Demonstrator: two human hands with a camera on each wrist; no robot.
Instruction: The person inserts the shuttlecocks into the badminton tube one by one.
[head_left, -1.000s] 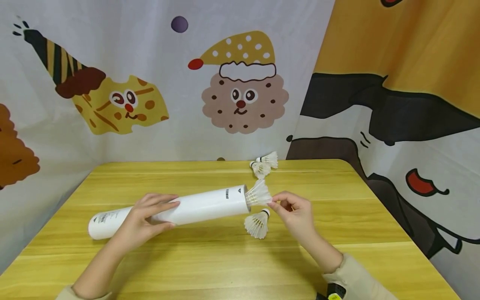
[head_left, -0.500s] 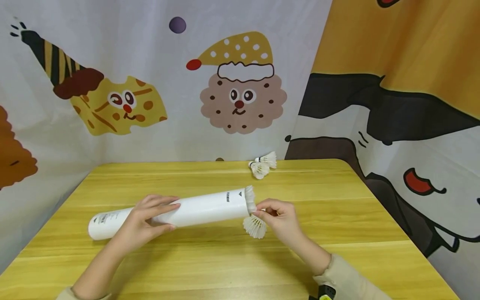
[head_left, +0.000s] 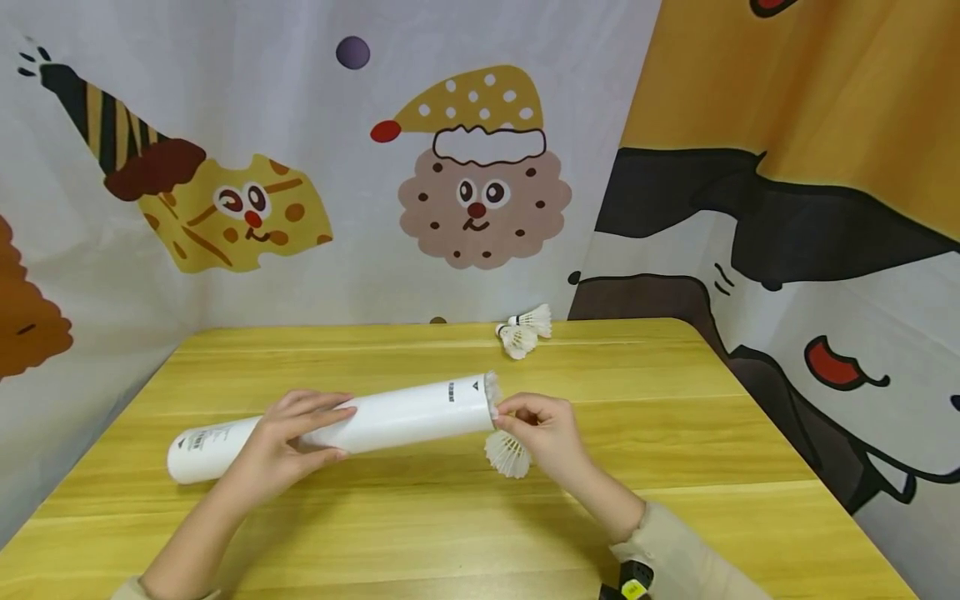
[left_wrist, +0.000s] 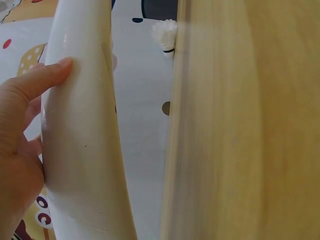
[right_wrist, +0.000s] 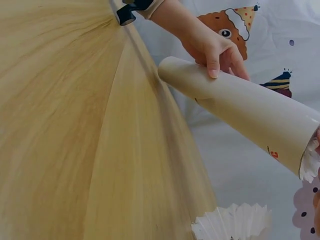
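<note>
A long white shuttlecock tube (head_left: 412, 412) lies slanted over the table, its mouth facing right and a little raised. My left hand (head_left: 285, 437) grips it round the middle, thumb on the near side. In the left wrist view, fingers (left_wrist: 50, 75) wrap the tube's wall. A white feather shuttlecock (head_left: 492, 389) sits almost wholly inside the mouth, with only its skirt rim showing. My right hand (head_left: 543, 429) pinches that rim between thumb and forefinger. Just below the mouth, another shuttlecock (head_left: 507, 454) lies on the table, partly behind my right hand.
Two more shuttlecocks, a nearer one (head_left: 517, 340) and a farther one (head_left: 534, 320), lie together by the back edge of the wooden table (head_left: 375, 533). Behind the table hangs a cartoon-printed curtain (head_left: 300, 83).
The shuttlecock at the mouth has slid leftward into the tube, from mostly outside to only its rim showing. My right hand has moved left with it; my left hand keeps its grip.
</note>
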